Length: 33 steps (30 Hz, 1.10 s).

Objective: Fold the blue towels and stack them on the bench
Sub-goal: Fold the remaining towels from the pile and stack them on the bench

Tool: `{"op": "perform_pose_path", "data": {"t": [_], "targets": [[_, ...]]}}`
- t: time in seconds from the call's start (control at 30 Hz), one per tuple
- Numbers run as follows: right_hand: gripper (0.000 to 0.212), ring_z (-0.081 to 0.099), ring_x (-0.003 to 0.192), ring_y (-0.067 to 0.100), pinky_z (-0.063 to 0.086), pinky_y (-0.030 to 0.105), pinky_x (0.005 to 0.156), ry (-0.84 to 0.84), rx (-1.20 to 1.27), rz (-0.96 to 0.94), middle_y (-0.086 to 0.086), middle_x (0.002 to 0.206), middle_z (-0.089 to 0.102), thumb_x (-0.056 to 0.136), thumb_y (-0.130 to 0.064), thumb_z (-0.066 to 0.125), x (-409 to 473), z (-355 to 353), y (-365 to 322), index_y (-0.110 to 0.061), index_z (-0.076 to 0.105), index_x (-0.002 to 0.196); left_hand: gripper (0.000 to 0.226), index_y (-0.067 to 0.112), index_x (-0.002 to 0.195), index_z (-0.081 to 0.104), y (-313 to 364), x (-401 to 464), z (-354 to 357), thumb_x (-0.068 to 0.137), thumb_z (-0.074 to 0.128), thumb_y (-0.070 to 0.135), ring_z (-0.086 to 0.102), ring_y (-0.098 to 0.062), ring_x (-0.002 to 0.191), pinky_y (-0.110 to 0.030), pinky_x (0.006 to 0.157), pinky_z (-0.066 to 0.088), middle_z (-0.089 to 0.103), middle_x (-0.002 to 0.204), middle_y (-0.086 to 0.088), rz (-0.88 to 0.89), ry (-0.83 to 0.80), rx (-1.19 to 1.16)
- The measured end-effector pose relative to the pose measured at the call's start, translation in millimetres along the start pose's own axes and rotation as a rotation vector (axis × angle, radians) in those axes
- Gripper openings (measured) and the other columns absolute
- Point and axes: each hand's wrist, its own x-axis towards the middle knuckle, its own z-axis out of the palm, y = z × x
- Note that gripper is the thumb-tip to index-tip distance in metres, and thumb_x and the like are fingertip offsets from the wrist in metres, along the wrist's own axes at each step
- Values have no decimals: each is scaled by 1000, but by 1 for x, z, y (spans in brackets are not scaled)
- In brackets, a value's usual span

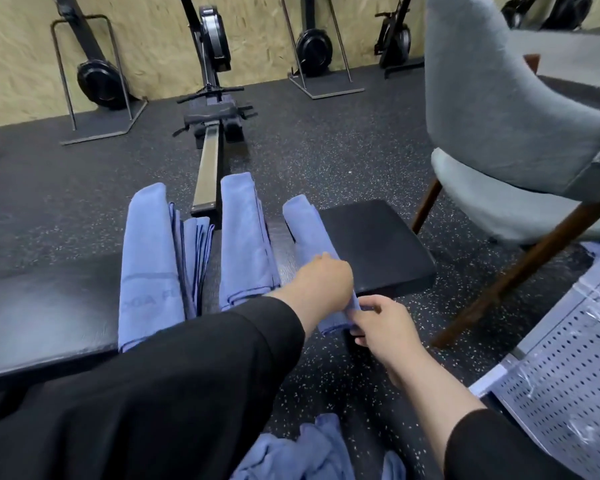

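In the head view, a narrow folded blue towel [307,233] is laid across the black desk [378,244], its near end pinched by the left hand [321,285] and gripped by the right hand [383,323], fingers curled. Two more folded towels [243,237] are laid to its left, and unfolded towels [302,452] are heaped below.
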Motion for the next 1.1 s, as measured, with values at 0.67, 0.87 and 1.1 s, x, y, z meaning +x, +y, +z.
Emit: {"op": "perform_pose_path", "data": {"t": [0.67,0.87,1.1], "targets": [[21,64,96,27,54,38,85,-658,-1056,-223,4,107,71,99,-19,49,-98,63,69,-18,70,101,20,16,99,62,-137,-233,183,99,44,24,59,-30,81,-35,62,43,69,94,-7,-41,115,-100],[31,61,117,31,46,34,93,-685,-1113,-115,13,127,65,104,-23,48,-97,103,150,-13,62,130,16,14,98,58,-165,-239,231,98,44,18,64,-31,94,-37,63,42,65,100,-7,48,-57,145],[35,59,117,34,46,37,89,-879,-1309,-58,14,133,61,104,-21,47,-99,112,229,-12,51,137,16,14,105,65,-169,-214,262,93,55,16,65,-28,98,-33,64,37,67,106,-6,15,-229,117]]}}
